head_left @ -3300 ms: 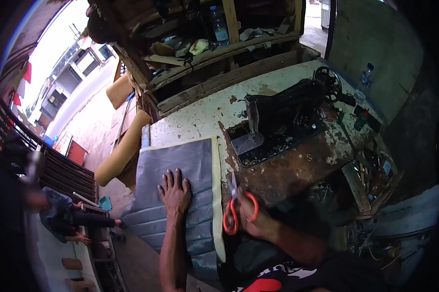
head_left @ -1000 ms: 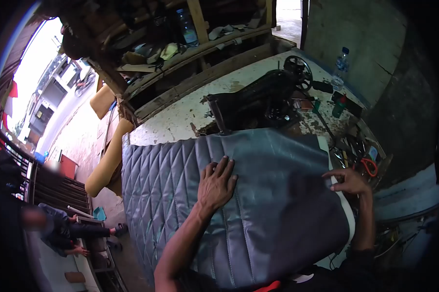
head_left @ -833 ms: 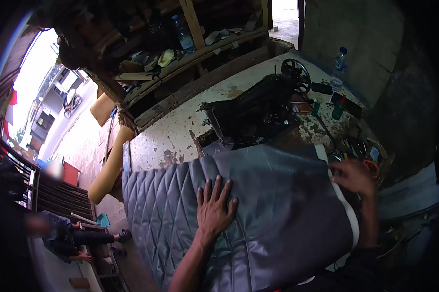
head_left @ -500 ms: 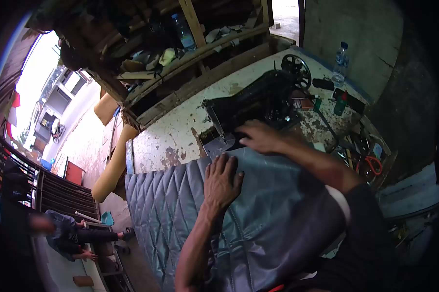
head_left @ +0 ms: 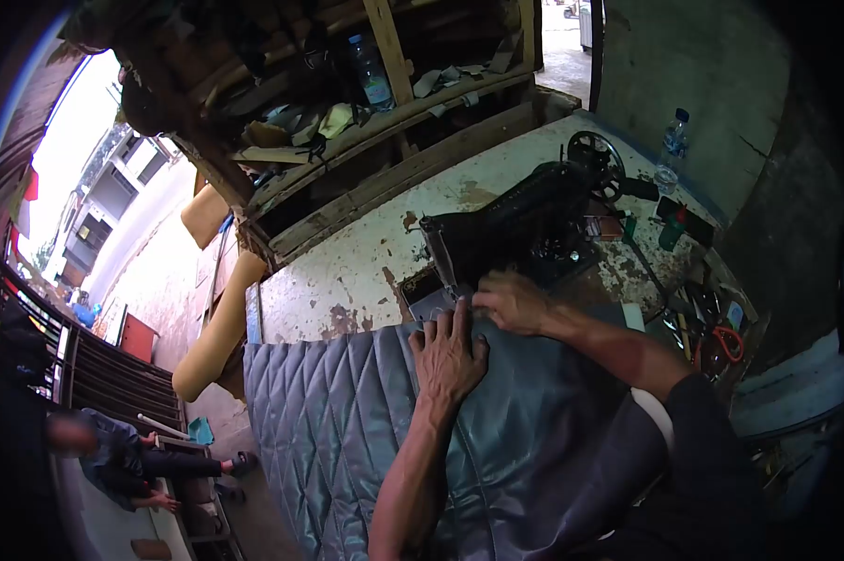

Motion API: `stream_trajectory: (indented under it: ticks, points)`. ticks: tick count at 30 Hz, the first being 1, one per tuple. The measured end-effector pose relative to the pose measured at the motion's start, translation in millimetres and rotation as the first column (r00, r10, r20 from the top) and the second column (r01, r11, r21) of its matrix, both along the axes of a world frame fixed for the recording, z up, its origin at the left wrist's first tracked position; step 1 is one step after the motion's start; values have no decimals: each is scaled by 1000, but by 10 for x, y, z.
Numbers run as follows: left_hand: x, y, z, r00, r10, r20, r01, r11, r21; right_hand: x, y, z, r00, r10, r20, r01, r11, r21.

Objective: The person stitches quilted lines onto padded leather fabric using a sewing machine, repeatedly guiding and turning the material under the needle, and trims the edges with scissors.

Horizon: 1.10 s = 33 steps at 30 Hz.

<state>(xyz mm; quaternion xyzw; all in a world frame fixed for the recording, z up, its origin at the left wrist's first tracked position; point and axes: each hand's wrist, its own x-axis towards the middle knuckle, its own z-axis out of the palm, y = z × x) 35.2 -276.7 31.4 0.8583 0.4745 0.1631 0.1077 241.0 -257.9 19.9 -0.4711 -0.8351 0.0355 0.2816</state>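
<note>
Dark grey quilted material (head_left: 329, 402) hangs over the front of a worn white table, its upper edge near the needle area of a black sewing machine (head_left: 506, 215). My left hand (head_left: 448, 360) lies on the material just in front of the needle, fingers spread and pointing forward. Close to its right, my right hand (head_left: 515, 304) is bent with curled fingers beside the needle area. What those fingers hold, if anything, is hidden.
The worn tabletop (head_left: 347, 280) extends left and behind. On its right are a water bottle (head_left: 672, 150), a small green bottle (head_left: 672, 229) and orange-handled scissors (head_left: 729, 344). A wooden shelf (head_left: 413, 117) stands behind. Another person (head_left: 123, 458) sits at lower left.
My left hand has shifted right and its index finger now reaches toward the needle. My right hand has come closer to it, its fingers more curled. The whole view has shifted slightly.
</note>
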Motion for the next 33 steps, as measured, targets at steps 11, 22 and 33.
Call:
stream_trajectory:
  ticks: [11,22,33]
  points:
    - [57,191,-50,998,31,53,-36,993,112,105,761,168,863,-460,210,505,810,-298]
    - [-396,50,-19,987,-153,-44,152,988,-35,19,-1407,95,961,-194,199,229,959,-168]
    - [-154,17,-113,1000,20,-24,-20,1000,-9,610,-791,90,950,77,303,55,912,-406]
